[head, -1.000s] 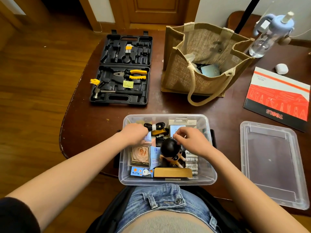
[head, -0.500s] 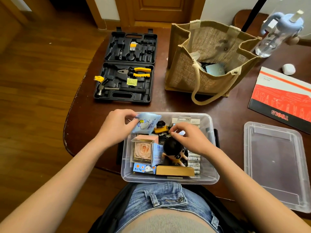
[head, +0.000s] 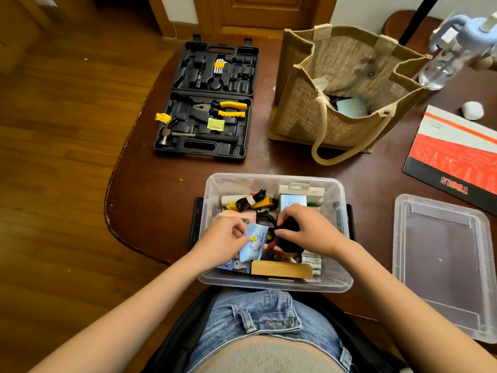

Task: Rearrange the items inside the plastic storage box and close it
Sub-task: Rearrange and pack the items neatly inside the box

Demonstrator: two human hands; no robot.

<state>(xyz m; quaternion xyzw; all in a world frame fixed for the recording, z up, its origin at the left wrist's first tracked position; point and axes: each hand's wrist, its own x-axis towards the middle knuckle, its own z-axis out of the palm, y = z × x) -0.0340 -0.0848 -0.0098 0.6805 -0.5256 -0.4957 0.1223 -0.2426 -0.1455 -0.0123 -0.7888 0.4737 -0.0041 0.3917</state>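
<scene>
Denim shorts sit nearest to us, and just beyond them our two forearms reach into the plastic storage box (head: 274, 284), which stands open at the near edge of the dark tabletop (head: 150, 200). Our left hand (head: 220, 242) is over the box's near-left part, its grip pinched on a light blue packet (head: 254, 244) with cartoon print. Our right hand (head: 309, 232) is over the box's middle, fingers curled and its grip closed round the black-haired figurine (head: 287, 244). In the box by its near wall lie a tan cardboard piece (head: 281, 269) and, at the near-right, a row of batteries (head: 312, 261). Toward the box's far wall we see a bundled black cable (head: 248, 200), a yellow item beside it and a white carded package (head: 293, 201); a pink box edge shows at the left. To the right of the box, well apart from it, the clear lid (head: 443, 265) lies flat on the tabletop. Beyond the box to the left an open black tool case (head: 207, 103) holds yellow-handled pliers (head: 223, 109) and a hammer. Beyond the box to the right stands a jute tote bag (head: 344, 90); farther right are a red and white booklet (head: 457, 154), a small white object and a clear bottle with a pale blue cap (head: 454, 49).
</scene>
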